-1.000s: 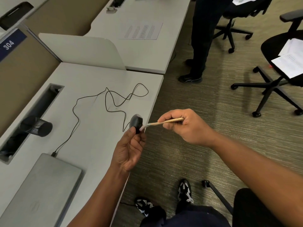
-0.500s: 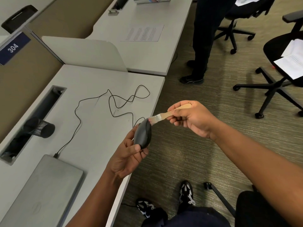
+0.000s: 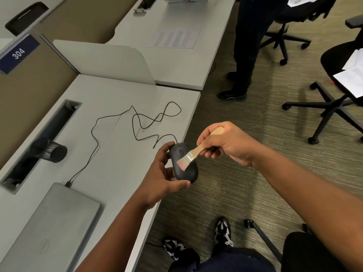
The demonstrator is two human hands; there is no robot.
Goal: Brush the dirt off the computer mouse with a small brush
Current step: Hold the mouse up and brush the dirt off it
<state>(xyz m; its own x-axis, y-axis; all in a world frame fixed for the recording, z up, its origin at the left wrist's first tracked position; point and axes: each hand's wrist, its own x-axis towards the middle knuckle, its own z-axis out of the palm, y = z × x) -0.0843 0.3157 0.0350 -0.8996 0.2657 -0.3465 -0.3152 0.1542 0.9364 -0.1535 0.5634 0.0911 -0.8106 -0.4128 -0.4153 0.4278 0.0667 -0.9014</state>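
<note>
Over the tabletop edge: my left hand grips the computer mouse, right hand grips the small brush, bristles on shell; sweeping underway, buttons next

mouse at desk edge | brush on mouse | laptop left

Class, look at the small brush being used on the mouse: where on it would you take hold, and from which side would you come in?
Grip the brush by its bare wooden handle, coming from the right, away from the mouse. The bristles lie on the mouse's back, the left hand cradles it, and the handle angles up-right, where the right hand pinches it.
</note>
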